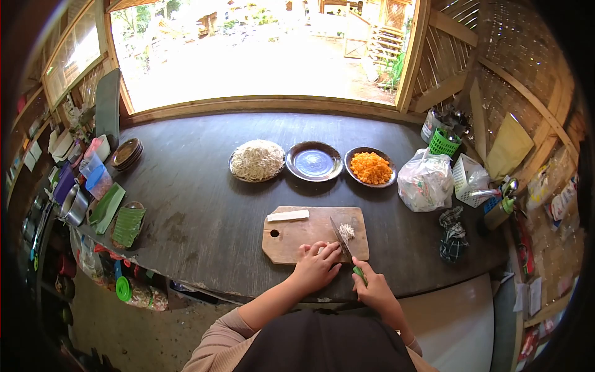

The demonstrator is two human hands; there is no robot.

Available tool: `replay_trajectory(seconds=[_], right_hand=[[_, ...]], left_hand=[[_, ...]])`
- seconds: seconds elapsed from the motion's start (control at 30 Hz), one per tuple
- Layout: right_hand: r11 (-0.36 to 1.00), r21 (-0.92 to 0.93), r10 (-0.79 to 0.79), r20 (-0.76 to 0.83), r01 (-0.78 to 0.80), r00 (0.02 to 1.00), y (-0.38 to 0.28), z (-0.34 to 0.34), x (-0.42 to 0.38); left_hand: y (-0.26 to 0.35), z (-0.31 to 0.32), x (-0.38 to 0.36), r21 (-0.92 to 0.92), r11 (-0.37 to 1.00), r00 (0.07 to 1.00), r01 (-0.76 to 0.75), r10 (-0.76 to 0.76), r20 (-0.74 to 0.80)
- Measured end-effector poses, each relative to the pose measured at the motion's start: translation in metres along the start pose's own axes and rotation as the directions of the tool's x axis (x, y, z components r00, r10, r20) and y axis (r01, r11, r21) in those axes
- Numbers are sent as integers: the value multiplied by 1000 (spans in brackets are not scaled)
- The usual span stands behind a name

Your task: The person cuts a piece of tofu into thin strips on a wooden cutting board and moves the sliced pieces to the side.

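On the dark table lies a wooden cutting board point(297, 239) with a round hole at its left. A white strip point(287, 216) rests near its upper left edge. My right hand point(374, 286) is wrapped round the green handle of a knife point(340, 235), whose blade points up and left over the board. Just left of the blade, my left hand point(318, 266) presses on the board with bent fingers; a small pale piece shows at its fingertips, mostly hidden. Finely cut white bits point(347, 232) form a small heap right of the blade.
Behind the board stand a plate of pale shreds point(257, 160), a bare dark plate point(315, 161) and a plate of orange pieces point(371, 168). A plastic bag point(426, 180), white basket point(470, 180) and dark cloth point(453, 234) are at right; stacked plates point(127, 154) and green leaves point(128, 227) at left.
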State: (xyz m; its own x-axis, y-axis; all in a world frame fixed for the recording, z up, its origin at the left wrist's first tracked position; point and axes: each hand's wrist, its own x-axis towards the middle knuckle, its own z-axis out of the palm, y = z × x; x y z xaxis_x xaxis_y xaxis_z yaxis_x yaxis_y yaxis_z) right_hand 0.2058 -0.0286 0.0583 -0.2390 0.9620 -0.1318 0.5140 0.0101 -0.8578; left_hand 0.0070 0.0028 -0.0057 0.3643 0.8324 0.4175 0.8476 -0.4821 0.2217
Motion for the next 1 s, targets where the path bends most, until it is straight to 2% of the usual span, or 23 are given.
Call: replay_trajectory(seconds=[0.07,0.17,0.23,0.37,0.47,0.53,0.57,0.63,0.67,0.73,0.87,0.93,1.0], right_hand=[[997,-48,-63,-7,62,998,5,1,1],[1000,-2,10,-3,-10,1000,-5,-1,0],[989,-92,-119,-53,114,992,10,5,3],[991,-79,-114,-39,111,993,-3,-1,1],[993,-109,-44,-29,41,999,-8,-1,0],[978,-105,-189,-60,182,980,-9,1,1],[978,-105,-188,-60,182,980,-10,-1,1],[992,-93,-86,-45,81,995,-16,-5,-1],[992,-93,-85,-45,81,995,-11,-3,1],[978,-97,-189,-62,182,980,0,3,3],[980,-94,-182,-55,177,982,-9,-2,0],[993,-65,-107,-51,103,993,-13,-3,0],[990,-68,-124,-46,121,991,-5,-1,2]], left_hand=[[0,0,0,-12,1000,1000,12,-12,11],[1,-4,1,-16,1000,1000,14,-14,12],[1,-2,1,-20,1000,1000,20,-20,10],[0,-2,1,-35,999,1000,25,-25,5],[-1,-2,2,-41,999,1000,21,-21,1],[-1,-1,2,-41,999,1000,22,-22,-2],[-1,-1,2,-39,999,1000,24,-25,-5],[-1,-2,1,-45,999,1000,29,-29,-2],[-1,-3,2,-49,998,999,33,-33,-2],[-1,-4,2,-73,996,999,41,-42,-8],[-2,-4,3,-108,992,998,58,-60,-22],[-3,-5,3,-115,992,998,59,-61,-16],[-2,-6,3,-122,991,998,59,-60,-10]])
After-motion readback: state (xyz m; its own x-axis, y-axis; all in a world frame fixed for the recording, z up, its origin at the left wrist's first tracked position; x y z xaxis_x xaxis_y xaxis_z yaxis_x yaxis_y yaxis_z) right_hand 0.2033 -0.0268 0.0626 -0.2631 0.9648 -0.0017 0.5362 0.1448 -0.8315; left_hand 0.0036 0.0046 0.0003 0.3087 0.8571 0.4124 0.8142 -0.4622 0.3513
